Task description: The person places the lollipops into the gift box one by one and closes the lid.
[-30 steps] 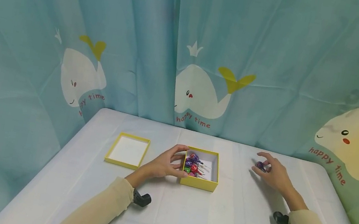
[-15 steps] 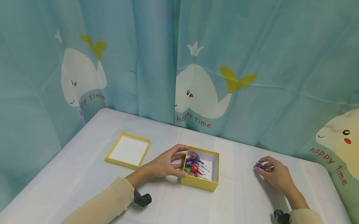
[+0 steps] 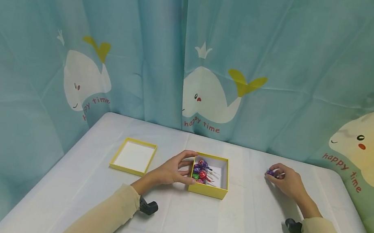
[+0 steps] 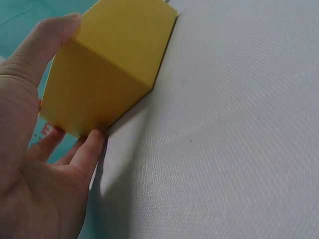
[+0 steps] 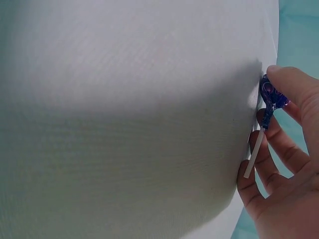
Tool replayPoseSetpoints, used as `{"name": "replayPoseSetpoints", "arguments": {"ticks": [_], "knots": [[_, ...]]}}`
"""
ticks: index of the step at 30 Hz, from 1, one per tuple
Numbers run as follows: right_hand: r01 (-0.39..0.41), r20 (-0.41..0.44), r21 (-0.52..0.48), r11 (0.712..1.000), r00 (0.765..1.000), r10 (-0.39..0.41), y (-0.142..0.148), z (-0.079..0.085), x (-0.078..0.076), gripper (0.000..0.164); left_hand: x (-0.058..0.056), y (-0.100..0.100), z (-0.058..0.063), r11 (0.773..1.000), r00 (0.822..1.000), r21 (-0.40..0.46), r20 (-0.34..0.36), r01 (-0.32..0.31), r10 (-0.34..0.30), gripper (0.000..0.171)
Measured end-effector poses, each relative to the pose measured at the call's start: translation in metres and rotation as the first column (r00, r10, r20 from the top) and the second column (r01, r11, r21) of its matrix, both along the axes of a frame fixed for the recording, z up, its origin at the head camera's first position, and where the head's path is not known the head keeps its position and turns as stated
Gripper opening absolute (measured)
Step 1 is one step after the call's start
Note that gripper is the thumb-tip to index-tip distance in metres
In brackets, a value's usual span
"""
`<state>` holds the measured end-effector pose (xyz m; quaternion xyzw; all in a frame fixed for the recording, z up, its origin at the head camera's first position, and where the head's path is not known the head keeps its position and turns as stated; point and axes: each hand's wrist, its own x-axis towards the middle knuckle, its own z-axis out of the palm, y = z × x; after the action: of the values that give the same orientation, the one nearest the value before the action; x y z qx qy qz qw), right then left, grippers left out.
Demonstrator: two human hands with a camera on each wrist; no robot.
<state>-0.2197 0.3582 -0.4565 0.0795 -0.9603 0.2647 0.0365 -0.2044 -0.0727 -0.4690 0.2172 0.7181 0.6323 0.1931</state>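
Note:
A small yellow box [image 3: 207,191] with a white inside stands uncovered on the table. Several wrapped lollipops [image 3: 202,175], in purple, red, green and pink, lie along its left side with their white sticks to the right. My left hand [image 3: 172,171] holds the box by its left end, thumb on the near corner and fingers toward the far side; the left wrist view shows the thumb on the yellow wall [image 4: 99,82]. At the right, my right hand [image 3: 290,184] pinches a purple-wrapped lollipop [image 5: 269,97] at its head, low over the table. Its white stick points toward the palm.
A shallow yellow-rimmed lid [image 3: 133,158] lies white inside up, left of the box. The white-covered table [image 3: 205,231] ends at a blue-green curtain [image 3: 161,46] with whale prints. A black wrist device [image 3: 148,207] sits at the left cuff, another [image 3: 293,226] at the right.
My right hand has moved slightly right and its thumb and fingers have drawn together on the purple lollipop. The left hand and the box have stayed in place.

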Motion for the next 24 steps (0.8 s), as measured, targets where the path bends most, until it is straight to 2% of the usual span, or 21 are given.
{"name": "replayPoseSetpoints", "arguments": {"ticks": [9, 18, 24], "knots": [[-0.031, 0.017, 0.028, 0.999, 0.999, 0.030, 0.001, 0.004, -0.003, 0.026, -0.001, 0.000, -0.001, 1.000, 1.000, 0.015, -0.003, 0.016, -0.016, 0.087], [-0.117, 0.004, 0.071, 0.991, 0.993, 0.117, 0.001, 0.011, -0.006, 0.022, 0.000, 0.000, 0.000, 1.000, 1.000, 0.020, 0.004, 0.017, -0.018, 0.087], [-0.194, -0.016, 0.078, 0.978, 0.980, 0.196, -0.002, 0.021, -0.005, 0.022, 0.000, 0.000, 0.000, 1.000, 1.000, 0.005, -0.004, 0.017, -0.017, 0.088]]}}
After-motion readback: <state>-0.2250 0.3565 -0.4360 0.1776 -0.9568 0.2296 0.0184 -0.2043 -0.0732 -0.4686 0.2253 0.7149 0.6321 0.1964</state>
